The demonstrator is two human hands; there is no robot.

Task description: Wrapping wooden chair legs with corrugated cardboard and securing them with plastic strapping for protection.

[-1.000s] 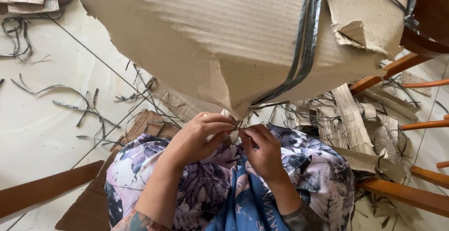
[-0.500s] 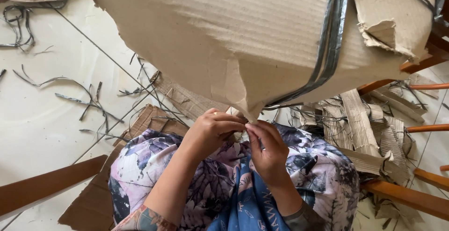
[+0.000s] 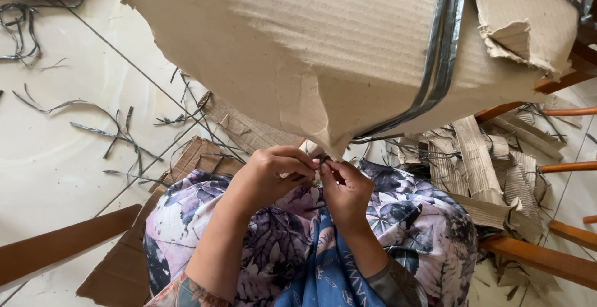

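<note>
Both hands sit slightly lower and more central than half a second ago, and the large torn sheet of brown corrugated cardboard has swung a little to the right. The left hand and right hand meet at the sheet's lowest corner, just above the lap. The fingertips of both hands are pressed together, pinching something small and dark at that corner — a strip end or fastener, too small to tell which.

To do this well, it likely helps to keep the corner steady with one hand and pull slowly with the other, close to the cardboard, so the paper does not tear further.

Two grey plastic packing straps run down the sheet's right side. More cut grey strap pieces lie scattered on the pale tiled floor. Ribbed cardboard scraps are heaped at right, beside orange-brown wooden chair rails. No labels or printed signs show on the sheet's visible face.
</note>
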